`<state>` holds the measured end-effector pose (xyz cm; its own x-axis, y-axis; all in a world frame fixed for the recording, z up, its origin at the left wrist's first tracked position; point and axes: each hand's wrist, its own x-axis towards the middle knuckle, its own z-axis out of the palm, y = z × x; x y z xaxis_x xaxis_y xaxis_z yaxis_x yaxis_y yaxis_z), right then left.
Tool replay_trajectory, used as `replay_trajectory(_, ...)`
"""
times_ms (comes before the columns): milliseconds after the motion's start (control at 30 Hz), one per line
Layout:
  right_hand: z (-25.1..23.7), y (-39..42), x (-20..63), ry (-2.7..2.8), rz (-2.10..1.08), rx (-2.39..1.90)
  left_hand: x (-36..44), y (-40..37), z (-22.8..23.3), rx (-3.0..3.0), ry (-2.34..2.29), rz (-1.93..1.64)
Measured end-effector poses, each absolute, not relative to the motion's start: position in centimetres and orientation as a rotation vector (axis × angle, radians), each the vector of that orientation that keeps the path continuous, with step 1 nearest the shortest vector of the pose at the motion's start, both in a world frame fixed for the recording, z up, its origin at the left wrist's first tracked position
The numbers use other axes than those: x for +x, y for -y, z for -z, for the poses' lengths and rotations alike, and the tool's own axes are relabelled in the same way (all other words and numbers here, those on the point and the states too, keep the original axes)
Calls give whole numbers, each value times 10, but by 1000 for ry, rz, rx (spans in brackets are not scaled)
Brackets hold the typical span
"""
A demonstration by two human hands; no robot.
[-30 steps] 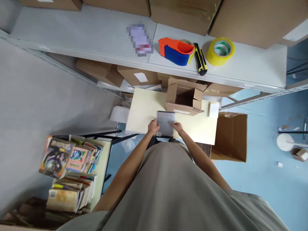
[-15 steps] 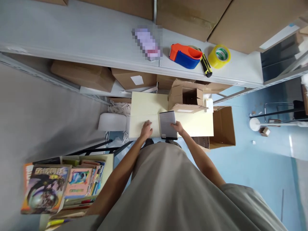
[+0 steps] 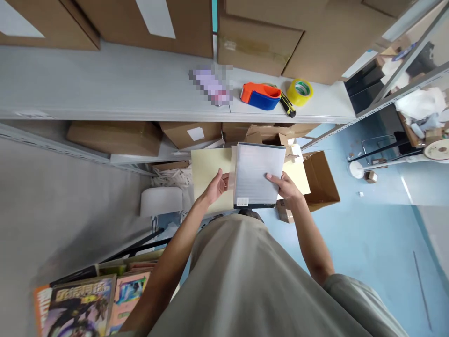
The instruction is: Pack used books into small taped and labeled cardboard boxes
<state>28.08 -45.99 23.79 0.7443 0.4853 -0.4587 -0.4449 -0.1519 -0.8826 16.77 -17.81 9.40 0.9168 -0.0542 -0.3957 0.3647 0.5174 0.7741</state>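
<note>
Grey shelving point(image 3: 105, 93) loaded with cardboard boxes point(image 3: 256, 42) runs across the top of our view, and on its ledge sit an orange and blue tape dispenser point(image 3: 260, 96), a yellow utility knife point(image 3: 288, 106) and a yellow roll of tape point(image 3: 300, 91). Below it stands our pale yellow counter point(image 3: 206, 171), with an open small carton point(image 3: 268, 136) at its far edge and a larger open box point(image 3: 321, 180) on the blue floor point(image 3: 379, 224) to the right. We hold a grey book point(image 3: 257, 175) lifted above the counter, back cover up and roughly level, a barcode sticker at its near left corner. Our right hand point(image 3: 287, 189) is closed on its right edge, thumb across the cover and fingers hidden beneath. Our left hand point(image 3: 218, 186) sits loosely curled at the book's left edge, fingertips touching it and the palm half open, so it steadies more than it grips. Both forearms reach forward and slightly inward from the body. We judge the risk to be a slip: with only one firm grip on a smooth cover, a tilt toward the left could let the book slide down onto the counter or off its near edge. Stacked comics point(image 3: 80, 306) lie at lower left.
</note>
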Motion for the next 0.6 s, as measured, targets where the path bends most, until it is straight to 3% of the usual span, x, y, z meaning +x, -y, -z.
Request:
replay_trajectory(200, -241, 404, 297, 153, -840, -1417, 169, 162, -196, 1200, -342, -18)
replay_trajectory(300, -240, 384, 308, 224, -834, -1434, 168, 160, -210, 1264, -446, -158)
replay_trajectory(467, -241, 366, 306, 352, -458, -1614, 165, 165, -217, 1374, -589, -384)
replay_trajectory(600, -257, 358, 270, 509, -656, -1516, 161, 193, -244, 1756, -725, -501)
